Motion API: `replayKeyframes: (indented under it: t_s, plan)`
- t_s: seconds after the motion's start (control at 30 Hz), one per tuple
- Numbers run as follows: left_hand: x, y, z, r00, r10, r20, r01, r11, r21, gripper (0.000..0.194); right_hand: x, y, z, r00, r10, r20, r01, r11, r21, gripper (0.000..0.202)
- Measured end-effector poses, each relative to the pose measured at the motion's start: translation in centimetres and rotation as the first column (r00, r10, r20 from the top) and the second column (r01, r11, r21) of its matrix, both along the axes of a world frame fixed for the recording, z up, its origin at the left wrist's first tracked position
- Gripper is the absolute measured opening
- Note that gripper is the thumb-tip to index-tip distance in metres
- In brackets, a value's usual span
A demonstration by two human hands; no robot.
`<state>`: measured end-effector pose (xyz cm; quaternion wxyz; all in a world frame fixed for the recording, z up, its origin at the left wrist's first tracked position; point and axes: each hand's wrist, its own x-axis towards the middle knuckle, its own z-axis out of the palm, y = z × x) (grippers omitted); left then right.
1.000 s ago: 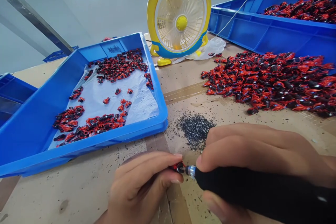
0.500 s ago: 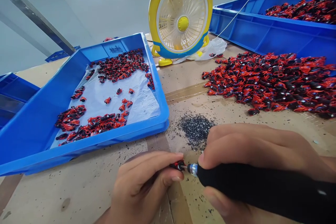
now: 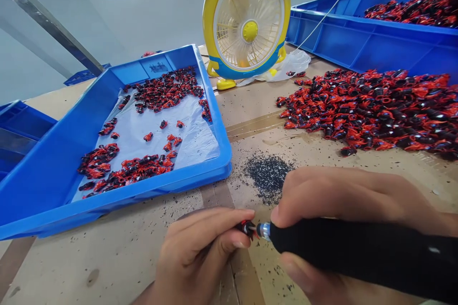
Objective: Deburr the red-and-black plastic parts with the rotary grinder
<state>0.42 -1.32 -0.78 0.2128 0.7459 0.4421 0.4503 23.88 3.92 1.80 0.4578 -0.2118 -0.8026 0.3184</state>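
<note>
Between the thumb and fingers of my left hand (image 3: pixel 203 243) is a small red and black plastic part (image 3: pixel 246 227), mostly covered by the fingers. My right hand (image 3: pixel 343 205) grips a black electric screwdriver (image 3: pixel 343 252), a pen-shaped power tool with a silver collar. Its thin metal tip points left and meets the open end of the part. Whether the tip goes inside or only touches the rim is too small to tell. Just behind the hands lies a heap of black and white shavings (image 3: pixel 270 174) on the cardboard-covered table (image 3: pixel 121 248).
At the left, a blue tray (image 3: pixel 223 162) lined with white sheet holds many red and black parts. A big pile of such parts (image 3: pixel 375 109) lies at the right, before another filled blue bin (image 3: pixel 329 40). A yellow fan (image 3: pixel 211 24) stands at the back.
Both hands hold nearly the same pose. The part in my left hand has turned or shifted slightly, and the view has moved a little.
</note>
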Motion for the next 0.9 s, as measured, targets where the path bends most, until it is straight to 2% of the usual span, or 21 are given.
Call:
replayKeyframes:
  t_s: [0.13,0.23,0.33,0.53,0.73,0.9]
  plan:
    - [0.0,0.2,0.1,1.000,0.022,-0.001,-0.022,1.000,0.017,0.014,-0.4,-0.3,0.2,0.996,-0.088,-0.006,0.088,0.996,0.028,0.021]
    - [0.0,0.2,-0.1,0.999,0.004,0.031,-0.003,1.000,-0.010,0.012,-0.5,-0.5,-0.1,0.996,-0.087,-0.005,0.087,0.996,-0.005,0.021]
    - [-0.2,0.2,-0.3,0.999,0.030,0.038,-0.028,0.999,-0.033,0.008,0.0,-0.6,-0.7,0.996,-0.073,-0.046,0.074,0.997,0.015,0.023]
    - [-0.3,0.1,-0.3,0.996,0.057,0.067,-0.054,0.997,-0.050,0.009,1.4,-0.3,-1.0,0.999,-0.048,-0.021,0.048,0.999,0.016,0.024]
    - [-0.6,-0.2,-0.7,0.992,0.048,0.114,-0.036,0.993,-0.110,0.010,1.0,-0.2,-0.9,0.998,-0.035,-0.051,0.038,0.997,0.068,0.024]
    - [-0.7,-0.8,-0.8,0.983,0.061,0.175,-0.018,0.971,-0.237,0.013,1.0,-0.4,-0.9,0.998,-0.054,-0.039,0.057,0.995,0.081,0.026]
